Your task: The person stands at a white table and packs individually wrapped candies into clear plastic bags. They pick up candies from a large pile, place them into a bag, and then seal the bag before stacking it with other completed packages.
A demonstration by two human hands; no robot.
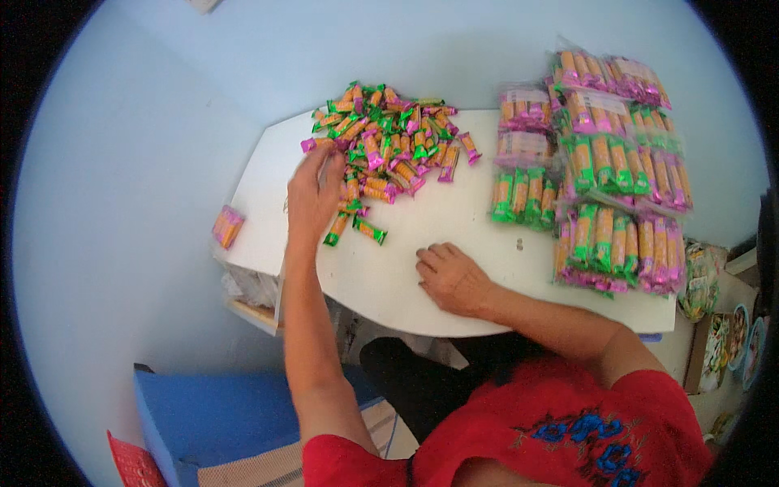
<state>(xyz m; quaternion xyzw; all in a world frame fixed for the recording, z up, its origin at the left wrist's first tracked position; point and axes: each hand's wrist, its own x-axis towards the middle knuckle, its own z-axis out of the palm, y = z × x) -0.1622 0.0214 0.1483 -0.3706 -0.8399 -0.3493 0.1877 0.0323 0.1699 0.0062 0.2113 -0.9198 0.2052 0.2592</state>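
A heap of small wrapped snack packets [389,143], with green or purple ends around orange-brown middles, lies on the white table [389,262]. My left hand [316,189] is at the heap's left edge, its fingertips by a purple-ended packet. Whether those fingers grip it is hard to see. Closer to the table's front edge rests my right hand [453,277], fingers curled; nothing shows in it. Two loose green-ended packets [369,231] lie between the hands. On the right, clear plastic bags [602,164] filled with upright rows of the same packets are stacked high.
A purple and orange packet [228,226] sits at the table's left corner, above an open compartment [252,289] holding clear plastic. Below left stands a blue box-like piece [213,414]. Beyond the right edge, a cardboard box [709,353] and round tubs [753,353] stand lower down.
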